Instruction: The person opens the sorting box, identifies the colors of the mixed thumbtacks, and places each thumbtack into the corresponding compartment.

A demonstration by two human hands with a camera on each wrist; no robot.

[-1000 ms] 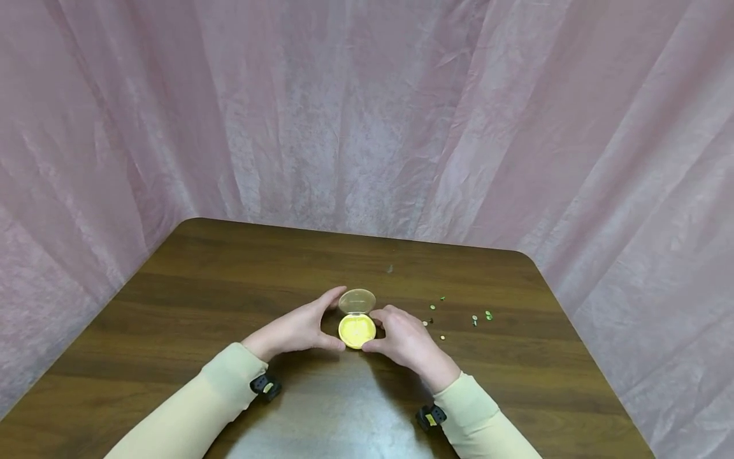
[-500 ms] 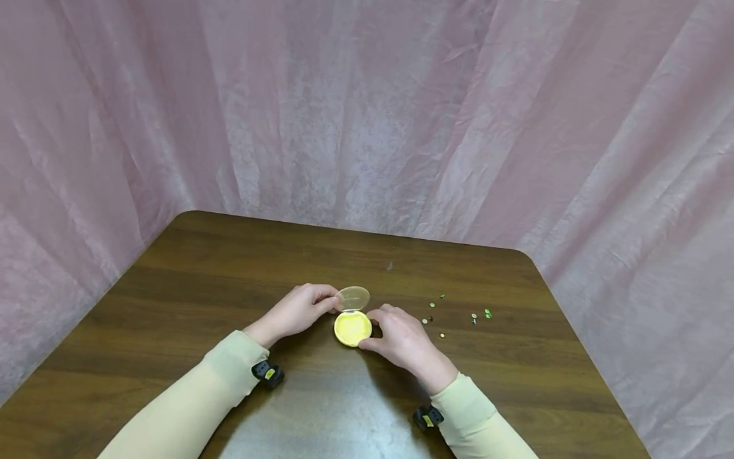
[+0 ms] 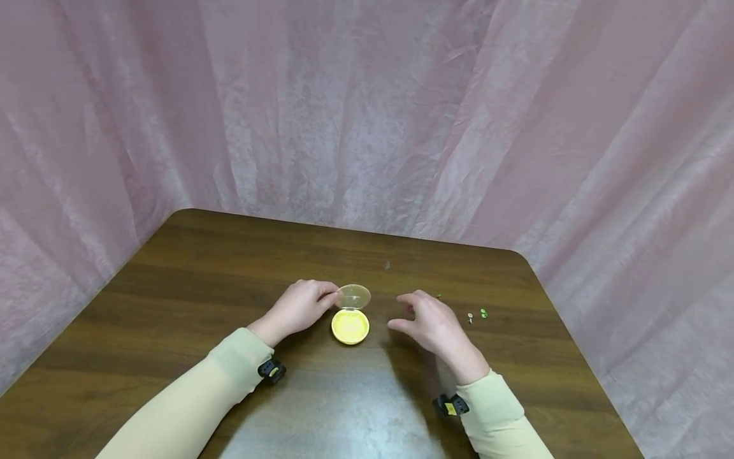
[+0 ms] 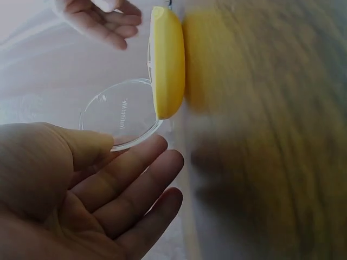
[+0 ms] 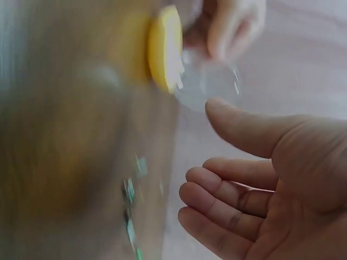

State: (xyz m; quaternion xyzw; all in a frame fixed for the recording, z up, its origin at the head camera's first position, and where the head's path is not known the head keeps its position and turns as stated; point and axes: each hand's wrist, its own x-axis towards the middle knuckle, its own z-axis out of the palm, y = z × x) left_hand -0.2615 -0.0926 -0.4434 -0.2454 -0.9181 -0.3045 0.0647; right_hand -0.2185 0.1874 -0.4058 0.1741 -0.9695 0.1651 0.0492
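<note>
Yellow round plastic case [image 3: 350, 327] | clear round plastic lid [image 3: 353, 297], behind case: our left hand [image 3: 301, 306] pinches its edge, best lightly | our right hand [image 3: 432, 322], right of case: fingers wide, unladen

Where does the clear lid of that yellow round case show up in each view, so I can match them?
Head: the clear lid sits just below the picture's centre.
Left wrist: the clear lid is left of centre.
Right wrist: the clear lid, blurred, is in the upper part, right of centre.
Shared landmark: the yellow base adjoining it.
</note>
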